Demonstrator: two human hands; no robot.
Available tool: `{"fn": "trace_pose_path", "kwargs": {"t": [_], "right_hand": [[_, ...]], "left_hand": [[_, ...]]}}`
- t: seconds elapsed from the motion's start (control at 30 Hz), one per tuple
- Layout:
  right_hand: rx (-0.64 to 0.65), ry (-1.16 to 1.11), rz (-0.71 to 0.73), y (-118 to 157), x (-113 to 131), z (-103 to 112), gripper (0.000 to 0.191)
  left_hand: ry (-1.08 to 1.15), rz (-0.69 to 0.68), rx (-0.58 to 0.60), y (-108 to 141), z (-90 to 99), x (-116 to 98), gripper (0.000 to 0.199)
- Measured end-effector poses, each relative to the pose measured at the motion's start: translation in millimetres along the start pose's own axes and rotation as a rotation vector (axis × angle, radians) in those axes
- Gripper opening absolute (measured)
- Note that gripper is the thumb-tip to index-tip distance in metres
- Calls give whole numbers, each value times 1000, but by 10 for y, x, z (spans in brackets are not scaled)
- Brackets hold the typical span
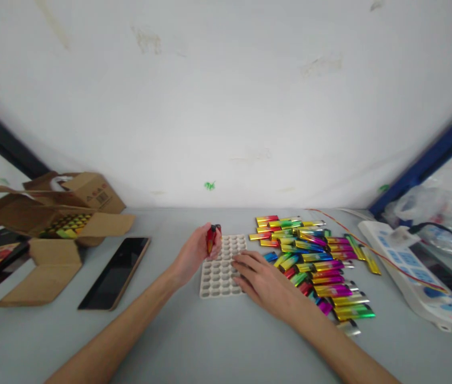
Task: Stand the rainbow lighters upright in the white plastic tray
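Observation:
Upright in the closed fingers of my left hand [199, 246] is a red lighter [211, 239] with a dark top; a second dark tip shows beside it, mostly hidden. That hand is above the upper left part of a white tray [221, 288] with rows of small cells. My right hand [266, 280] lies over the tray's right edge, fingers stretched out and slightly apart, with nothing seen in them. Just right of it spreads a pile of shiny metallic lighters [332, 290] in yellow, magenta, green, blue and red, partly covered by my right hand and forearm.
A black phone [116, 273] lies left of the tray. Beyond it stands an open cardboard box [108, 224] with lighters inside. At the right is a white power strip [413, 277] with a plug, a black cable and a thin red-yellow wire [364, 244]. A white wall [226, 106] rises behind the table.

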State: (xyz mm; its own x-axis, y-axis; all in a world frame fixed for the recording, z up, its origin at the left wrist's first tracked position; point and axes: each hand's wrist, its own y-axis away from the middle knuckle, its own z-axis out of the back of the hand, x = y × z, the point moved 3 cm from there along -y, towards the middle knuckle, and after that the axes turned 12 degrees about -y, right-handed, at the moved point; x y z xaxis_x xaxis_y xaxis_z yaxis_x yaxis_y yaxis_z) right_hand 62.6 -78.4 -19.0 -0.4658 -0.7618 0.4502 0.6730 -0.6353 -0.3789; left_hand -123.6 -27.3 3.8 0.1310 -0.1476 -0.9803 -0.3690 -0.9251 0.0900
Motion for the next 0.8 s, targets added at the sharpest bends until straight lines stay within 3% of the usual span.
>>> {"fn": "trace_pose_path", "kwargs": {"t": [0.5, 0.8], "right_hand": [[38, -61, -18, 14, -2, 8, 30], [16, -83, -14, 25, -25, 6, 32]], "left_hand": [[32, 96, -24, 53, -69, 34, 41], [-55, 33, -82, 45, -96, 72, 54]]}}
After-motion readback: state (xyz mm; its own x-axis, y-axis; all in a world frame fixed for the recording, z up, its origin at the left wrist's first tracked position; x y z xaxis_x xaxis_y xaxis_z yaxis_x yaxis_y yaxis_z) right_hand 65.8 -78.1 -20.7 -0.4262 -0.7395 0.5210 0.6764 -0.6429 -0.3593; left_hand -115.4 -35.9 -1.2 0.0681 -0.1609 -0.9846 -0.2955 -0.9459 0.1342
